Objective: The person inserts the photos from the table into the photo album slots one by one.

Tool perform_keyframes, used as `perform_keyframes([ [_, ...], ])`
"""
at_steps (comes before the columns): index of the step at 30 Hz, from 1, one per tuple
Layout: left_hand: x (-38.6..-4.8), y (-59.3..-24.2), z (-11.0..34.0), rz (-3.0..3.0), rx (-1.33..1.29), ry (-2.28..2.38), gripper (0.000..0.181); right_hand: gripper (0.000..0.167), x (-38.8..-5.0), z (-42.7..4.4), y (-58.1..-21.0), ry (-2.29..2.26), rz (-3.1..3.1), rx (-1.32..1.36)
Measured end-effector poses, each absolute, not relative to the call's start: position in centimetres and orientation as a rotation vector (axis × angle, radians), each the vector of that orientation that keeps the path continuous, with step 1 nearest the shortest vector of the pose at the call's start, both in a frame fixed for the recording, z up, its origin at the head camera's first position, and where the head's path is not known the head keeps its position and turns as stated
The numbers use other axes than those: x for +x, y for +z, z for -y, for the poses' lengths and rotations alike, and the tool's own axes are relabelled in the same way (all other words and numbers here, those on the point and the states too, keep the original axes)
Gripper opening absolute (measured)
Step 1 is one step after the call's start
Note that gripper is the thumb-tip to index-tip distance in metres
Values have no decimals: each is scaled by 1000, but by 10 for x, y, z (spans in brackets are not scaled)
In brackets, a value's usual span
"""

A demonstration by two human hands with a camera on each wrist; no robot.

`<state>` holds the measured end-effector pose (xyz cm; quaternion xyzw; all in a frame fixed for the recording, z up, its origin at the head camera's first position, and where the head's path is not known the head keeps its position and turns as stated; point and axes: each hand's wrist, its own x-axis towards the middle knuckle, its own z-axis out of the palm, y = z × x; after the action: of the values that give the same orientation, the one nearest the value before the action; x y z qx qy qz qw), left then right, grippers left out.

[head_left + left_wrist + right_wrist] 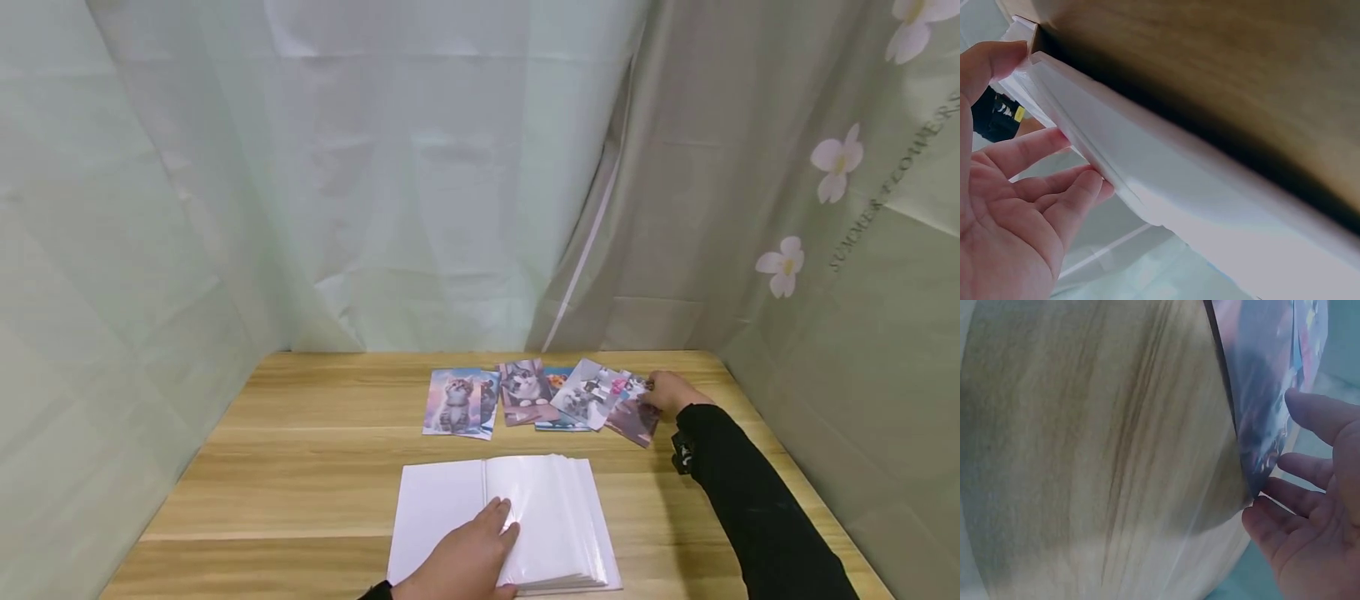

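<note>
My left hand rests on an open photo album with white pages and clear sleeves. In the left wrist view, its thumb lies at the corner of the album and its relaxed fingers touch the page edges. At the right end of a row of cat pictures, my right hand touches the edge of a dark brownish picture card. The right wrist view shows several fingertips at the corner of this card, with the thumb spread apart from them near its surface.
Left of that card lie an overlapping grey cat picture, a brown-toned cat picture and a kitten picture. The wooden table is bordered by a pale curtain behind and at the sides.
</note>
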<state>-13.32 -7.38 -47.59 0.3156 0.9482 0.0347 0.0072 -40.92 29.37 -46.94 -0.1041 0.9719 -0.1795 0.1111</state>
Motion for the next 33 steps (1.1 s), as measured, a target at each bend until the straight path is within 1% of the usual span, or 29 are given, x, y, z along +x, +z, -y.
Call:
perform_keyframes([
  [2,-133,-475,73,-2954,987,110,66,38,-409,-295,-471,-516,-2864,-318],
  [9,-133,-473,72,-2948,995,73,66,40,-410,-296,-474,-511,-2894,-301],
  [22,-133,-473,70,-2954,994,36,67,61,-412,-299,-480,-538,-2977,-240],
  [26,-133,-472,70,-2953,993,42,67,64,-412,-299,-480,-619,-2977,-220],
  [29,-133,-472,70,-2955,997,40,66,60,-412,-302,-482,-721,-2965,-211],
  [33,-133,-473,71,-2963,1009,33,66,47,-410,-309,-481,-874,-2915,-220],
])
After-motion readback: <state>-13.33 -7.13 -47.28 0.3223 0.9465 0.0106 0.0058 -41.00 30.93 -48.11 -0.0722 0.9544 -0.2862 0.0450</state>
